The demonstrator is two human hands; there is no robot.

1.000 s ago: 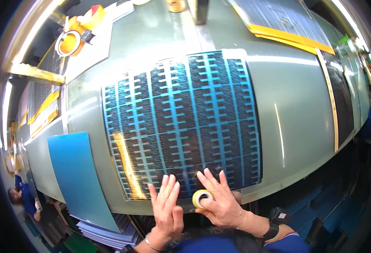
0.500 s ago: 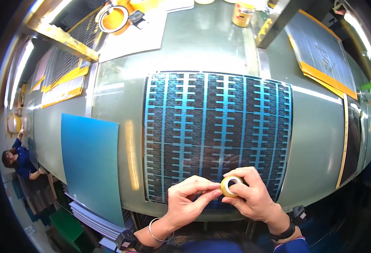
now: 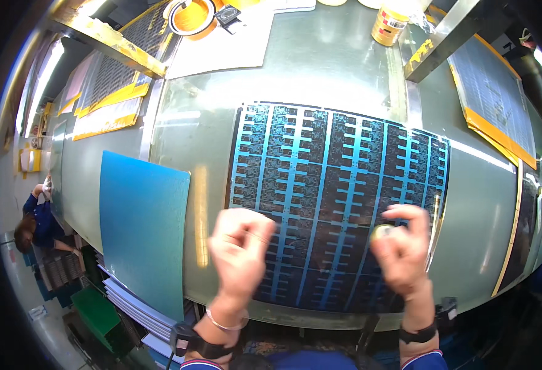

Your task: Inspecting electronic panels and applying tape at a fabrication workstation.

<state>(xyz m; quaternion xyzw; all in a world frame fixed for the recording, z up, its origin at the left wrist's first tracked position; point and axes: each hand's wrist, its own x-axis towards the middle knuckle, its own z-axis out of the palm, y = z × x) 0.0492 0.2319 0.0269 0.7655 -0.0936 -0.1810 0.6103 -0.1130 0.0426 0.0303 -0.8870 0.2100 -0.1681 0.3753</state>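
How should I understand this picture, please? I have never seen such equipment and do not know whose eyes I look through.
There is no robot here; you see a person's two bare hands. The view comes from a fisheye camera on the person's head, looking down, so straight edges bend near the rim. The picture is not mirrored.

On the grey-green table lies a dark panel with a light-blue pattern. To its left is a plain blue sheet, and a yellow can stands at the back.

The right hand holds a small tape roll. The left hand has its fingers curled; blur hides whether it holds anything.
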